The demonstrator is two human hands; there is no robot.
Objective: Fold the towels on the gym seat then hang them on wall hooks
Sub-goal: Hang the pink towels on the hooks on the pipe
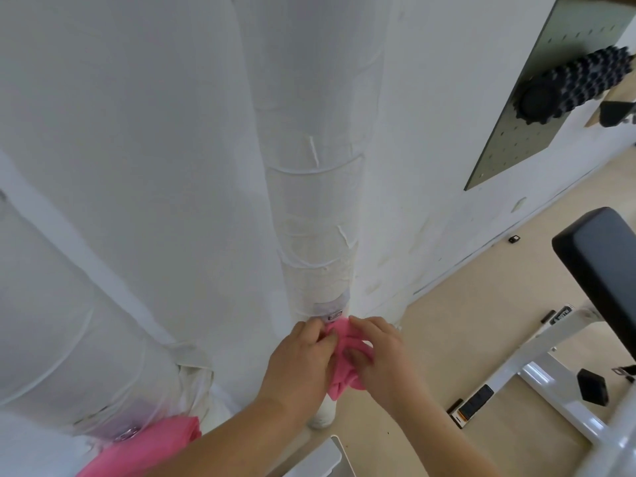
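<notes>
Both hands (339, 359) bunching a pink towel (344, 366) — apparently at a wall hook (334, 316).

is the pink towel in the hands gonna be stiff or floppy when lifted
Probably floppy: the towel bunches into creases between the left hand and right hand, and its lower end droops. Likely light too, since the fingers alone seem to carry it. The second towel also drapes limply, which suggests soft cloth.

Two pink towels (344, 363) (155, 442), two hands (299, 359) (378, 352), two wall hooks (335, 316) (128, 433), one spiked roller (571, 84), one pegboard (509, 146), one gym bench (605, 270).
</notes>
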